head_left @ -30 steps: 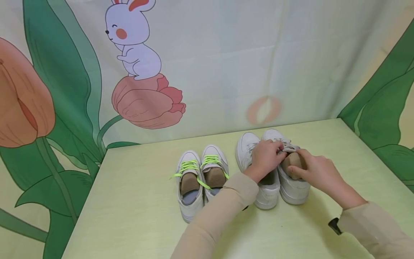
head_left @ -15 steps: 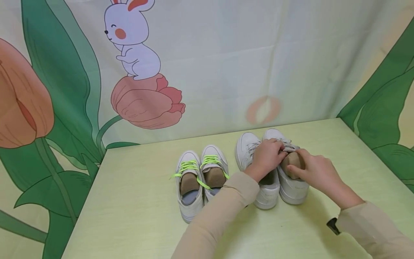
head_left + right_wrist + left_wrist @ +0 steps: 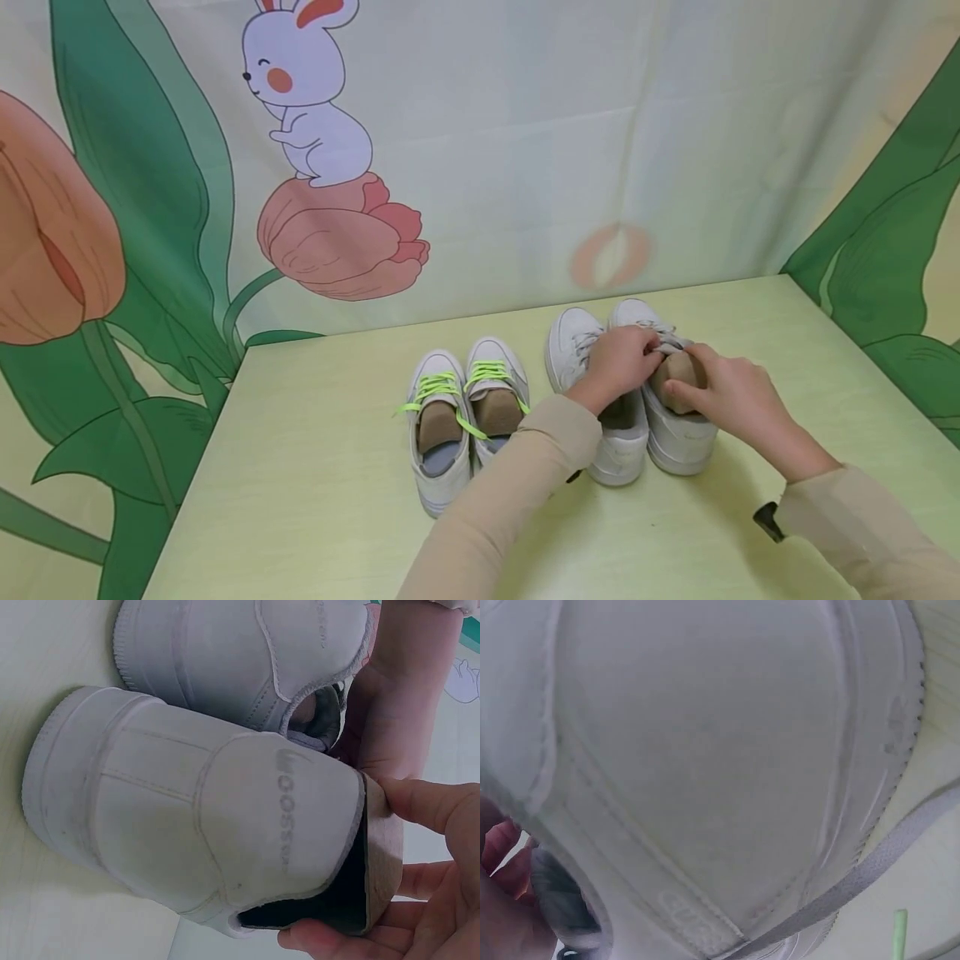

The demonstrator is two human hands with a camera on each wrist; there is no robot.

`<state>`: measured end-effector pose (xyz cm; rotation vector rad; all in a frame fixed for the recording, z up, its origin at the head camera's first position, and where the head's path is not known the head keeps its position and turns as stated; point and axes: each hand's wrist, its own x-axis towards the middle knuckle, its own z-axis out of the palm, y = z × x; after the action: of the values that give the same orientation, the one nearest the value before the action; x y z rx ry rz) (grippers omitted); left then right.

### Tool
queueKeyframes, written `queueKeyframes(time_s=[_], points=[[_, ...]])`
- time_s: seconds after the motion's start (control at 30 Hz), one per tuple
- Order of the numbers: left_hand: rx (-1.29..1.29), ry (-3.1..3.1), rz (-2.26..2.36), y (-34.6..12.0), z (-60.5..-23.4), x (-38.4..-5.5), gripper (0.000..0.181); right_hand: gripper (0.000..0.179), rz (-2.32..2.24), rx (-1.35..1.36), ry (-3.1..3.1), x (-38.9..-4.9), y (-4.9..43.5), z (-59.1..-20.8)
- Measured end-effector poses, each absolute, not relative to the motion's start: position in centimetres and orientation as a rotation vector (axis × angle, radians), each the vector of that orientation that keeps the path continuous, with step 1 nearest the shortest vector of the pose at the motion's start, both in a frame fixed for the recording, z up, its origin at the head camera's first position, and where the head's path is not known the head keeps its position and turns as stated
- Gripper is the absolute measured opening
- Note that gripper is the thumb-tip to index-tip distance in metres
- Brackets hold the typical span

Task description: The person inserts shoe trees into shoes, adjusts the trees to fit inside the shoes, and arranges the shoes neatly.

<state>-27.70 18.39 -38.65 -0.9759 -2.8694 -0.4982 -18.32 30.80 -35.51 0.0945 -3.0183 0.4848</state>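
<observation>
Two white sneakers with pale laces stand side by side at right in the head view, heels toward me. My right hand (image 3: 738,400) grips the brown insert (image 3: 682,379) in the opening of the right-hand sneaker (image 3: 681,446), thumb and fingers around it; the right wrist view shows this insert standing above the heel collar. My left hand (image 3: 618,358) has curled fingers at that sneaker's tongue and laces. Its fingertips are partly hidden, so which part they pinch is unclear. Below my left wrist is the other sneaker (image 3: 621,454). A white shoe side (image 3: 705,712) fills the left wrist view.
Left of my left arm stands another pair of white sneakers, one (image 3: 438,417) beside the other (image 3: 497,375), with neon green laces and brown inserts. My left sleeve (image 3: 517,492) hides part of one. The pale table (image 3: 300,467) meets a printed curtain (image 3: 487,167) behind.
Both hands stay at the right-hand sneaker's opening. My right wrist and sleeve have shifted slightly left; the shoes look the same.
</observation>
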Motion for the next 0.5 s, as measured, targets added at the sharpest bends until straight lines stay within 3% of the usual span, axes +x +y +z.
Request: queueKeyframes(time_s=[0.5], points=[[-0.908, -2.94, -0.485, 18.28, -38.58, -28.12, 0.017, 0.058, 0.484, 0.037, -2.998, -18.79, 30.4, -36.16]])
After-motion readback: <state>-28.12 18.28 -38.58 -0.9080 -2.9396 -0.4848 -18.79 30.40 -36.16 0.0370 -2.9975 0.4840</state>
